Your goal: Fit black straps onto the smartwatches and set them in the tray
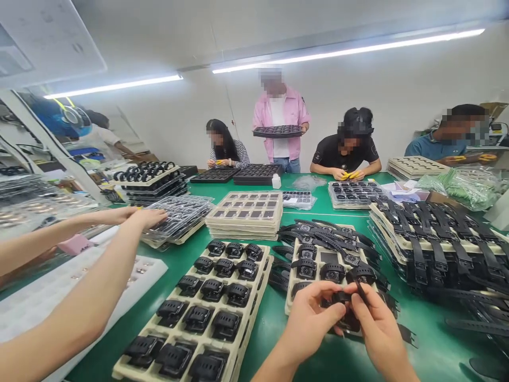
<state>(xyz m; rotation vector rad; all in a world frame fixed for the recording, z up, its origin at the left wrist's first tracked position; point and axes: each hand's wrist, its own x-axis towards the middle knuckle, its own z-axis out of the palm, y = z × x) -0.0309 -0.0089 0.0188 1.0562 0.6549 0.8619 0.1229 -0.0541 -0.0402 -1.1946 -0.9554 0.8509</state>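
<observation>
My left hand (304, 321) and my right hand (377, 331) meet at the lower right, both closed on a smartwatch with a black strap (361, 291). Much of its body is hidden behind my fingers. Beneath and beyond it lies a beige tray (291, 281) with more watches in its pockets, several with straps spread loose over the edge. To the left of my hands, a beige tray (253, 313) carries several watches (212, 289), each with its strap closed into a loop, in rows of three.
A tall stack of trays with strapped watches (433, 228) stands at right. Ahead is a beige tray stack (244, 228). A co-worker's arms (115, 265) reach from the left over clear plastic trays (178, 215). Other people sit or stand across the green table (318, 199).
</observation>
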